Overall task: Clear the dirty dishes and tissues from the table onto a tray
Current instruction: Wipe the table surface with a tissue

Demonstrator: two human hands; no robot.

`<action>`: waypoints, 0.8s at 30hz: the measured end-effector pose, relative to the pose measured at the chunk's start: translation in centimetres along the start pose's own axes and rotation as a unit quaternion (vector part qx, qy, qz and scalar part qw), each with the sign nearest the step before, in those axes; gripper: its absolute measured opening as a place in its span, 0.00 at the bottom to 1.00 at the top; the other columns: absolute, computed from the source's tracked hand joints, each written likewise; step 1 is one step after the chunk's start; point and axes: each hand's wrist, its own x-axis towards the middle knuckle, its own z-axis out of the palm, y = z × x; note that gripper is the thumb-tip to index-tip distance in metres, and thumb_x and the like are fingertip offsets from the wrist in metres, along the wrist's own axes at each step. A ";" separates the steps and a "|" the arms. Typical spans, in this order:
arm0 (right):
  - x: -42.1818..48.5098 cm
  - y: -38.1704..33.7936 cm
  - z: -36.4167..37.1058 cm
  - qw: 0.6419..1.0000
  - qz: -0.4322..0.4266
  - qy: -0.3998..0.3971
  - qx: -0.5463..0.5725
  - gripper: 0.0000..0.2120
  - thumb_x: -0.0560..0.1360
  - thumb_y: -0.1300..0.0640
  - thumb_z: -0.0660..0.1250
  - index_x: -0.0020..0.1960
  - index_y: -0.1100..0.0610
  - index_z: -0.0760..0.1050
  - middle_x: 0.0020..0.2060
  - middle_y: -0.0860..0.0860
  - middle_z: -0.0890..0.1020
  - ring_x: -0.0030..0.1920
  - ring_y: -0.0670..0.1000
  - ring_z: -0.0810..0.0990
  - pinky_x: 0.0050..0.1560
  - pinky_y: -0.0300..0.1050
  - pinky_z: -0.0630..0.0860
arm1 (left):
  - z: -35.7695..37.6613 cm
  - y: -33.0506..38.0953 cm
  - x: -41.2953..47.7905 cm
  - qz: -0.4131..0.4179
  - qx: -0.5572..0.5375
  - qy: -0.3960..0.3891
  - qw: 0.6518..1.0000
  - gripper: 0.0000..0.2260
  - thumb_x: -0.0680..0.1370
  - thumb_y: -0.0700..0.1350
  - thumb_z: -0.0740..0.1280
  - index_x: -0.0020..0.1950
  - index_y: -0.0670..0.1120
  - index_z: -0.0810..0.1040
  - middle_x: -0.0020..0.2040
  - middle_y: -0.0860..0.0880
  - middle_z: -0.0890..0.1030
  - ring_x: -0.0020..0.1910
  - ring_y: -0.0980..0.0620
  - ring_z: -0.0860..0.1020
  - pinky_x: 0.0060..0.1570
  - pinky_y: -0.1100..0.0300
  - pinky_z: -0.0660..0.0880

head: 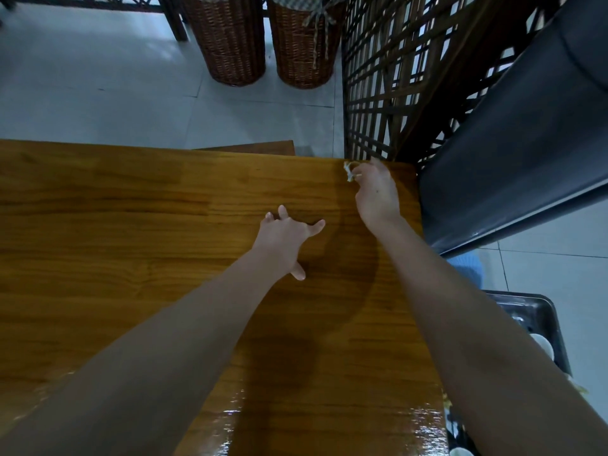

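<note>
Your right hand point(375, 195) pinches a tissue scrap point(348, 172) at the table's point(131, 225) upper right corner; your left hand point(286, 238) rests spread, holding nothing. Next, I'd say, carry it to the tray point(556, 327) at lower right.

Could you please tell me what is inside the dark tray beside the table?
Inside the tray, one white dish shows at the far end, another white piece at the picture's bottom edge, yellowish scraps between. The right arm, whose hand pinches a tissue, covers the rest.
</note>
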 end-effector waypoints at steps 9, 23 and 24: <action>-2.3 1.5 -1.4 0.996 0.082 0.009 0.025 0.17 0.75 0.72 0.59 0.59 0.59 0.78 0.55 0.54 0.75 0.53 0.53 0.77 0.53 0.47 0.77 | 0.2 -0.2 0.2 0.000 0.010 0.013 1.000 0.53 0.64 0.58 0.77 0.76 0.63 0.41 0.75 0.31 0.53 0.74 0.32 0.52 0.70 0.41 0.58; -9.3 1.2 -2.4 0.991 0.052 0.037 0.119 0.12 0.76 0.65 0.63 0.59 0.57 0.76 0.52 0.51 0.79 0.51 0.46 0.77 0.51 0.34 0.74 | 0.1 0.1 -0.9 0.009 0.016 0.035 0.999 0.51 0.65 0.56 0.77 0.77 0.61 0.44 0.75 0.32 0.57 0.74 0.33 0.53 0.70 0.41 0.58; -9.4 1.2 -2.5 0.989 0.063 0.049 0.126 0.11 0.76 0.64 0.63 0.57 0.57 0.76 0.51 0.50 0.79 0.49 0.44 0.77 0.49 0.34 0.75 | 0.0 0.2 -0.9 0.009 0.016 0.035 0.999 0.51 0.65 0.56 0.77 0.77 0.61 0.44 0.75 0.32 0.56 0.74 0.33 0.53 0.70 0.41 0.58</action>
